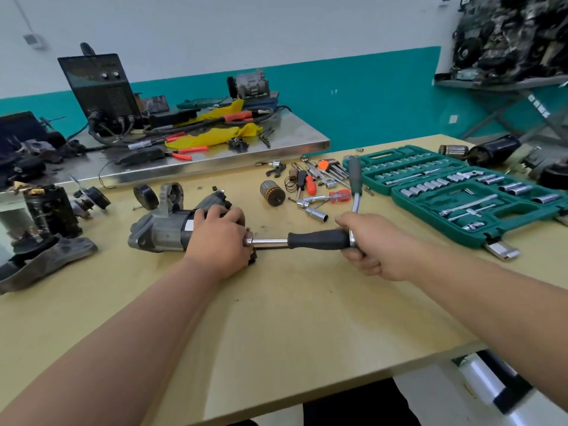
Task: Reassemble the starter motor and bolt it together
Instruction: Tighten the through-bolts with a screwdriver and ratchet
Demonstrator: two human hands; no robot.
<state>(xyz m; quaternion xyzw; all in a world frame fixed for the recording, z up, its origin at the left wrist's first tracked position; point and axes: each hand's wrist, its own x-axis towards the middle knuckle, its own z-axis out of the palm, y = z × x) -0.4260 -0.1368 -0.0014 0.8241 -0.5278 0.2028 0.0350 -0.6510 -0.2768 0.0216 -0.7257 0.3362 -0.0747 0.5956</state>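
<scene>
Your left grip curls over the motor, pinning it to the counter. Your right grip wraps the driver. Keep its shaft square to the motor end; push inward while turning.

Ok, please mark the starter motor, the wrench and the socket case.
starter motor (159, 230), head view, grey housing.
wrench (318, 239), head view, black grip.
socket case (427, 218), head view, green front wall.

The left hand, right hand and forearms are bare.
</scene>
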